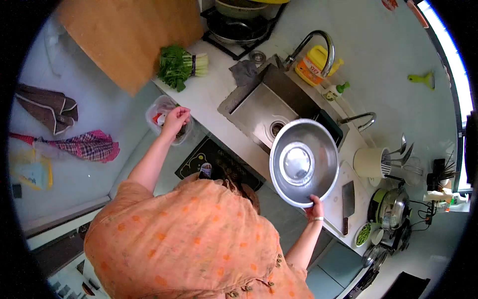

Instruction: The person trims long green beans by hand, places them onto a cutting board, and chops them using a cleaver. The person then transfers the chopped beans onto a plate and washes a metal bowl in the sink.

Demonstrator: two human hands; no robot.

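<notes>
My right hand [314, 208] grips the rim of a large stainless steel bowl [326, 164]. The bowl is tilted so its bare inside faces me, and it overlaps the near right part of the steel sink [259, 102]. My left hand [177, 119] is over a clear plastic bin [155, 107] beside the counter edge. Its fingers are drawn together, and whatever they may hold is hidden. Some red and white scraps show inside the bin.
Tied leafy greens [174, 67] lie on the counter, near a grey cloth [244, 73]. A faucet [326, 40] and yellow detergent jug [311, 65] stand behind the sink. To the right are a cleaver [348, 199], a bowl of green beans [363, 234] and a utensil holder [368, 162].
</notes>
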